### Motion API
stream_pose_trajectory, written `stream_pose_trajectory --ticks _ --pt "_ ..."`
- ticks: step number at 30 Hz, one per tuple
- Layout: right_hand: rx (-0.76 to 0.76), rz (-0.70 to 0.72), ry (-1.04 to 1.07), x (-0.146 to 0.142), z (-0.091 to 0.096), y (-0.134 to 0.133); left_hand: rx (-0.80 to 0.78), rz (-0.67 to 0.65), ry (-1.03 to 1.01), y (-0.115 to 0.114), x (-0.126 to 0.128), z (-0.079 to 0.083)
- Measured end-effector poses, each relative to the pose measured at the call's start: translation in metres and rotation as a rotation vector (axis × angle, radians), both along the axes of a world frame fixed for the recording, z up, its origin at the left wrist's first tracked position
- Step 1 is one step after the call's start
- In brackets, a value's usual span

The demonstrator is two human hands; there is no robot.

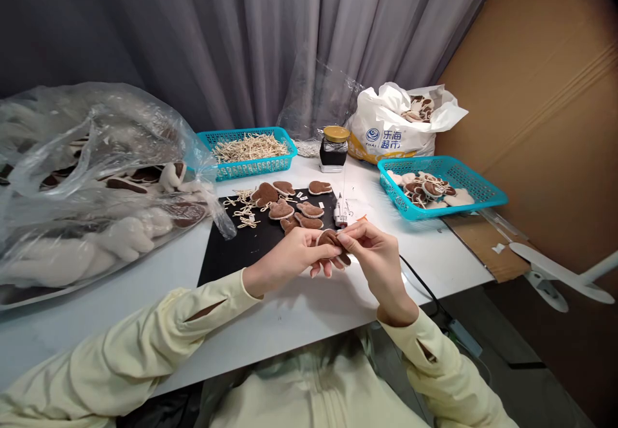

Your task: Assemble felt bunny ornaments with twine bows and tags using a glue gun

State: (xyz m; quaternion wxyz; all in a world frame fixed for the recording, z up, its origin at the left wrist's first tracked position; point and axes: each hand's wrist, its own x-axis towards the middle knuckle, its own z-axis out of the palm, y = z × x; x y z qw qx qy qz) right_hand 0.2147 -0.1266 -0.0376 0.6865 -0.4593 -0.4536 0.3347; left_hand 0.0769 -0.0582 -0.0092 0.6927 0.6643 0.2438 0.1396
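My left hand [290, 257] and my right hand [374, 257] meet over the near edge of a black mat [241, 248]. Both pinch one brown plush piece with a cream rim [332, 240] between their fingertips. Several more brown plush pieces [290, 206] lie on the mat beyond my hands. Small cream bows [246, 215] are scattered at the mat's far left corner. Both sleeves are pale yellow.
A large clear plastic bag [87, 183] of plush parts fills the left of the white table [299, 312]. Two teal baskets hold cream bows [248, 151] and finished pieces [441, 186]. A jar [334, 148], a white shopping bag [400, 125] and cardboard [541, 106] stand behind and right.
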Motion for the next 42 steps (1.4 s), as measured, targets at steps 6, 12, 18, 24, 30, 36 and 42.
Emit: stream_pose_trajectory --ticks 6,12,18,24,30,36,42 --pt "-0.051 -0.037 -0.013 0.006 0.0 0.001 0.054 -0.055 0.0 -0.002 -0.003 0.005" --pt "-0.046 0.0 -0.081 0.014 0.001 0.002 0.087 -0.076 0.028 -0.004 -0.002 0.009" --pt "0.112 -0.062 -0.593 0.029 0.006 0.02 0.317 -0.046 0.115 -0.006 -0.007 0.012" --pt "-0.023 0.185 -1.015 0.013 0.018 0.053 1.079 -0.059 0.248 -0.004 -0.022 0.009" --pt "-0.123 0.057 -1.049 -0.013 0.014 0.072 1.949 0.027 0.242 0.009 -0.038 -0.008" --pt "-0.162 -0.101 -0.937 -0.025 0.011 0.073 1.974 0.241 0.257 0.026 -0.033 -0.014" --pt "-0.117 -0.202 -0.836 -0.025 0.007 0.079 1.824 0.443 0.279 0.036 -0.014 -0.01"
